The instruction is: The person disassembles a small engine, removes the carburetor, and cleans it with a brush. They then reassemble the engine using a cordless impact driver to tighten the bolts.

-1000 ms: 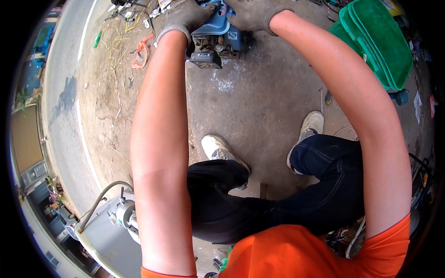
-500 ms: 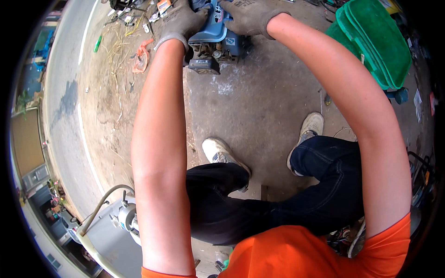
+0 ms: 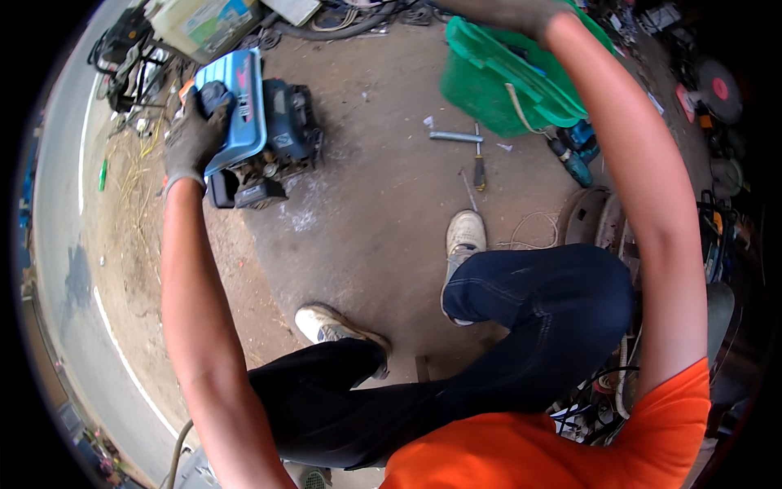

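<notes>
A small engine (image 3: 285, 134) with a blue fuel tank (image 3: 244, 106) stands on the ground at the upper left. My left hand (image 3: 194, 143), in a grey-brown work glove, is at the tank's left side, with thumb and fingers closed around its dark round fuel cap (image 3: 214, 96). My right hand (image 3: 505, 15), gloved alike, reaches over the far side of a green plastic bucket (image 3: 489, 90). The upper picture edge cuts off its fingers, so what they do is hidden. Dark things inside the bucket show only in part.
A T-shaped metal tool (image 3: 456, 137) and a screwdriver (image 3: 479, 167) lie on the ground near my shoe (image 3: 466, 232). Beside the bucket is a teal power drill (image 3: 574, 163). A whitish jug (image 3: 199, 28) stands behind the engine. Rusty round parts (image 3: 590, 216) sit at right.
The view has swung right, so the engine appears farther left. My right hand has left the engine and moved right to the bucket; my left hand has stayed at the engine's tank.
</notes>
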Demonstrator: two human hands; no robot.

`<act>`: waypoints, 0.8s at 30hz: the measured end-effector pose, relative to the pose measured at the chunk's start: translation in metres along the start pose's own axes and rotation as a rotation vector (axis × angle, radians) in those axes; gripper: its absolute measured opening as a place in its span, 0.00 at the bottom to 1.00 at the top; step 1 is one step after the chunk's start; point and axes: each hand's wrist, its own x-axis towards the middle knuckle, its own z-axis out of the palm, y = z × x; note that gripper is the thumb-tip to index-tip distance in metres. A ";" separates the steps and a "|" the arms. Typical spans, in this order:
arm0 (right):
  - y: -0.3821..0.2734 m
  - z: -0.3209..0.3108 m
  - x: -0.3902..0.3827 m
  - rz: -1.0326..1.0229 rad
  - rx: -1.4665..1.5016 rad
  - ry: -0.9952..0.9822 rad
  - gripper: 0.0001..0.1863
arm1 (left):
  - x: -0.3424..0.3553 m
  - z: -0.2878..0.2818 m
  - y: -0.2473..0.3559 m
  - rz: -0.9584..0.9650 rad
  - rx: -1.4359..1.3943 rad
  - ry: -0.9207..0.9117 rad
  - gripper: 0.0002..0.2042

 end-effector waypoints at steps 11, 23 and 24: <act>0.204 -0.060 -0.243 0.652 0.050 0.268 0.24 | -0.008 -0.004 0.032 -0.076 -0.103 -0.024 0.46; 0.213 -0.059 -0.259 0.676 -0.043 0.231 0.22 | -0.023 -0.011 0.071 -0.280 -0.062 -0.055 0.47; 0.221 -0.059 -0.257 0.712 -0.045 0.235 0.22 | -0.029 -0.018 0.083 -0.295 -0.072 -0.103 0.47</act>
